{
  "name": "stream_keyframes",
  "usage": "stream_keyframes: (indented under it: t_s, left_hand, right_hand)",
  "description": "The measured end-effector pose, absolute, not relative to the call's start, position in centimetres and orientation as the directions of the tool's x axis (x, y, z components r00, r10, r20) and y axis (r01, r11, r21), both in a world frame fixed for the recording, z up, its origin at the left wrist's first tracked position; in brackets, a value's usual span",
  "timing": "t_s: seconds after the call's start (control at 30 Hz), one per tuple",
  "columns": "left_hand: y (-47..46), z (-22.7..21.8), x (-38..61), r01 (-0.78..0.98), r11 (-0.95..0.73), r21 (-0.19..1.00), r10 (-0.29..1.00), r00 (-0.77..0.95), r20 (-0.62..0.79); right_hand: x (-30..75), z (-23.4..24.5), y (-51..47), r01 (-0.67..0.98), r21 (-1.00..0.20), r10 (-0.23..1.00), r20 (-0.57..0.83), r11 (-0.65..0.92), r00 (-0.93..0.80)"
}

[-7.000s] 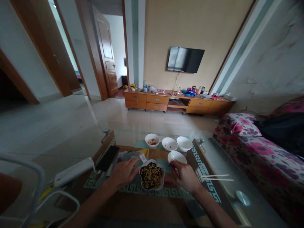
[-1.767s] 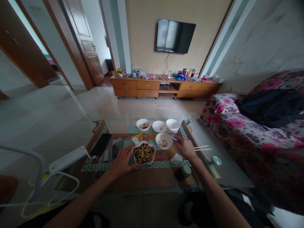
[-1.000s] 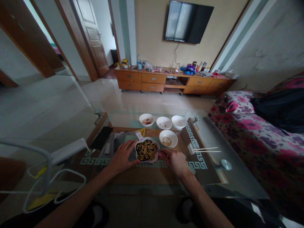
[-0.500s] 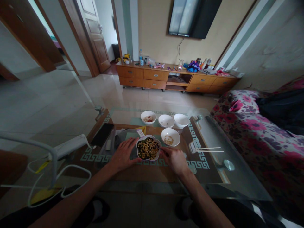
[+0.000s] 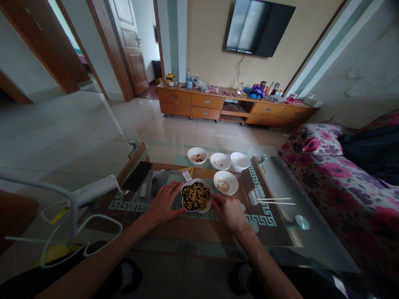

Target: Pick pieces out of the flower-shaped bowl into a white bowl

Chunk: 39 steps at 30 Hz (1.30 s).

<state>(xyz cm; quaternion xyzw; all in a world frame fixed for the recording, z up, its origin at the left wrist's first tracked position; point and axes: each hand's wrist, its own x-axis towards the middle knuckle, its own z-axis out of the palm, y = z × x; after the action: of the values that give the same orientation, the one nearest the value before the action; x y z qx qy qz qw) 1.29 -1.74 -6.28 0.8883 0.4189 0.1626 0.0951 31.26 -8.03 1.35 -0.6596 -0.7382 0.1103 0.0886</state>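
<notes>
A flower-shaped white bowl (image 5: pixel 196 197) stands on the glass-topped bench (image 5: pixel 314 241), directly in front of the person, and it is filled with many yellow beans mixed with dark grains. The left hand (image 5: pixel 163 203) lies with open, spread fingers against the left side of this bowl, not clenched. The right hand (image 5: pixel 229 211) is curled at the bowl's right rim, and its fingers (image 5: pixel 218 200) seem to pinch something thin, but it is too small and hidden to tell what it is or if they really grasp it. Just behind sits a round white bowl (image 5: pixel 225 182) with a little pale food at the bottom. Further away stand three more white bowls in a row: one (image 5: pixel 197 156) has pale and reddish food, the middle one (image 5: pixel 220 161) has a few dark grains, and the inside of the third (image 5: pixel 240 161) is hard to see from this angle
</notes>
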Motion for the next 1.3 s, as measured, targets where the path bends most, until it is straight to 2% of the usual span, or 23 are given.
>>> stream_keyframes:
  t_s: [0.3,0.4,0.53,0.67,0.83,1.0,1.2,1.3]
  left_hand:
    - [-1.8,-6.2,1.3,0.714,-0.626,0.314,0.778,0.595,0.200]
    - [-1.8,-6.2,1.3,0.710,-0.627,0.319,0.777,0.594,0.207]
    - [-1.8,-6.2,1.3,0.702,-0.633,0.326,0.773,0.595,0.220]
    - [-1.7,-6.1,1.3,0.704,-0.634,0.321,0.773,0.593,0.225]
    - [-1.6,-6.5,1.1,0.702,-0.649,0.293,0.761,0.599,0.249]
    - [-1.3,-7.1,0.9,0.700,-0.659,0.276,0.752,0.604,0.262]
    - [-1.3,-7.0,1.0,0.702,-0.654,0.281,0.756,0.598,0.267]
    - [-1.4,-6.9,1.0,0.702,-0.649,0.292,0.761,0.597,0.255]
  right_hand:
    - [31.5,0.7,-8.1,0.946,-0.298,0.991,0.021,0.132,-0.132]
    - [32.7,0.9,-7.9,0.933,-0.329,0.988,0.106,0.144,-0.115]
    - [35.2,1.7,-7.5,0.945,-0.319,0.970,0.245,0.074,0.006]
    - [36.8,2.3,-7.2,0.952,-0.306,0.955,0.287,0.023,0.069]
    - [37.0,2.8,-7.2,0.963,-0.271,0.961,0.264,-0.014,0.088]
    - [36.0,2.8,-7.0,0.953,-0.303,0.966,0.236,-0.026,0.101]
    - [33.8,2.6,-6.5,0.962,-0.261,0.995,0.022,-0.086,0.095]
    - [33.3,2.7,-6.5,0.967,-0.241,0.997,-0.028,-0.081,0.076]
